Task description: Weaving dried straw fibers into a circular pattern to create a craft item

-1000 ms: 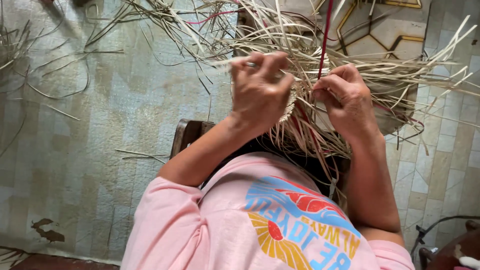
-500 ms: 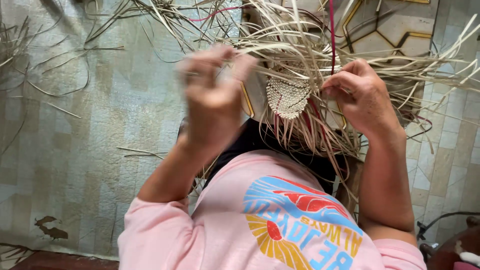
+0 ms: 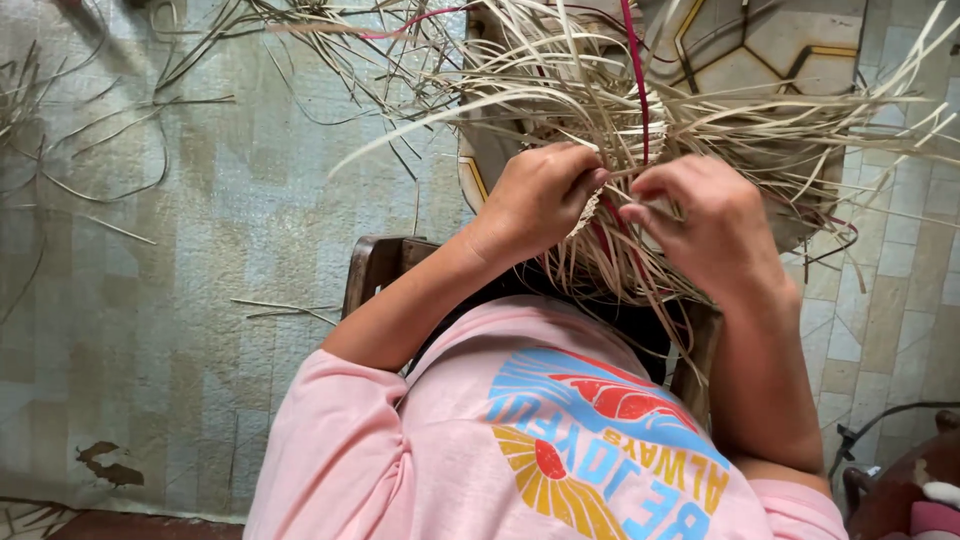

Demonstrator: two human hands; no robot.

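Note:
A half-woven piece of pale straw (image 3: 610,170) with long loose strips fanning outward sits in front of my chest. My left hand (image 3: 535,195) is closed around the woven part and some strips at its left side. My right hand (image 3: 700,225) pinches thin strips on the right, fingers curled. A red strip (image 3: 636,75) runs up through the bundle between both hands. I wear a pink shirt with a colourful print.
Loose straw strips (image 3: 120,150) lie scattered over the pale tiled floor at the left and top. A dark wooden stool (image 3: 375,270) shows under my arms. A patterned tile (image 3: 760,50) lies beyond the bundle. A dark cable (image 3: 880,420) curls at the lower right.
My left hand, which had lifted away and to the left, has come back down onto the weave beside my right hand. The woven patch is now covered by my hands.

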